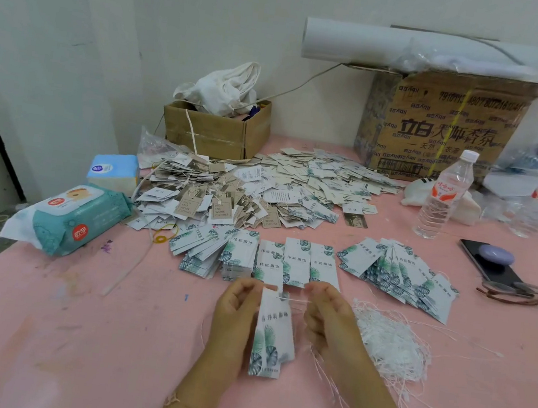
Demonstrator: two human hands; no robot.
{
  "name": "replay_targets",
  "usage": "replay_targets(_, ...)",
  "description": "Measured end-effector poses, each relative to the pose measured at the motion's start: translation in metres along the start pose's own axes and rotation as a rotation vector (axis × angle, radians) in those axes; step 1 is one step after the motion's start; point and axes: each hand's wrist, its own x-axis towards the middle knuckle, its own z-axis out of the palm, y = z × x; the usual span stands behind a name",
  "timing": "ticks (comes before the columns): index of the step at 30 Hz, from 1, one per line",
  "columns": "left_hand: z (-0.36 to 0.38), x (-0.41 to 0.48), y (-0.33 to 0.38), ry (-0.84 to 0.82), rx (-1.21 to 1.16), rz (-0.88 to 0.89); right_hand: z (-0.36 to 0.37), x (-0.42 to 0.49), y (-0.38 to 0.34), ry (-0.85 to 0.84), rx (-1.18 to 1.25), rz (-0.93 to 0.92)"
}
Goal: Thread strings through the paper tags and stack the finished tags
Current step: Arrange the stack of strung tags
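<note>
My left hand (236, 306) pinches the top of a small set of white paper tags with green leaf print (273, 336), held upright above the pink table (70, 331). My right hand (324, 315) pinches a thin white string (294, 299) that runs across to the tags' top end. A loose heap of white strings (390, 342) lies just right of my right hand. Rows of the same leaf tags (253, 257) lie behind my hands, and a fanned stack of them (403, 274) lies to the right.
A large pile of mixed tags (262, 189) covers the table's middle. Wet wipes (75, 218) and a tissue pack (115, 170) lie at the left. A small open box (215, 130), a big carton (444, 124), two water bottles (445, 194), a phone (487, 262) and glasses (518, 290) stand behind and right.
</note>
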Motion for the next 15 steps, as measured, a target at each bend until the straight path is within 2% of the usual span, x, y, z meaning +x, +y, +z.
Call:
replay_targets(4, -0.004, 0.009, 0.007, 0.082, -0.335, -0.035, -0.006, 0.003, -0.003, 0.055, 0.111, -0.047)
replay_targets(6, -0.006, 0.012, 0.008, 0.116, -0.386, -0.024, -0.009, 0.005, -0.002, 0.069, 0.142, -0.068)
replay_targets(11, -0.010, 0.014, 0.008, 0.158, -0.398, 0.030, -0.010, 0.008, -0.001, 0.109, 0.033, -0.156)
replay_targets(15, -0.013, 0.011, 0.006, 0.196, -0.207, 0.090, -0.011, 0.008, 0.000, 0.132, -0.091, -0.200)
